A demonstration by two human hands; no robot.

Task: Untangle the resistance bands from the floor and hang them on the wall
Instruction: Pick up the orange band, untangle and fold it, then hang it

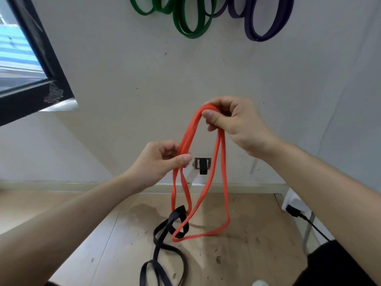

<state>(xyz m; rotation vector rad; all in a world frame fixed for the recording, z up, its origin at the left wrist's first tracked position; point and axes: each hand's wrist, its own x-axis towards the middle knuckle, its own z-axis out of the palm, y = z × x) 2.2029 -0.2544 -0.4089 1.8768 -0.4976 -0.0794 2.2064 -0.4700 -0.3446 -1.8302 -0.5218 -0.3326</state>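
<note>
Between the hands, band axis: the orange band hangs as a long doubled loop. Its long axis is close to upright, the top fold is high at the right, and the low end points at the floor.
Band low end: the bottom curve rests on the floor. Its left strands cross a loop of the black band and look tangled with it. The black band trails along the floor toward the near edge of the view.
Band and hands: the left hand holds the left strands partway down. The right hand holds the top fold, higher up against the wall. The rest of the loop hangs below and between them.
Left hand: thumb and curled fingers pinch the orange strands together. The bare forearm reaches in from the lower left.
Right hand: the thumb presses on the fold with the fingers curled over it. The forearm comes in from the lower right.
Wall above: green bands hang at top centre with purple bands to their right. Both are cut off by the top edge.
Other things: a dark-framed window is at the left. A small metal bracket sits low on the wall, seen through the orange loop.
</note>
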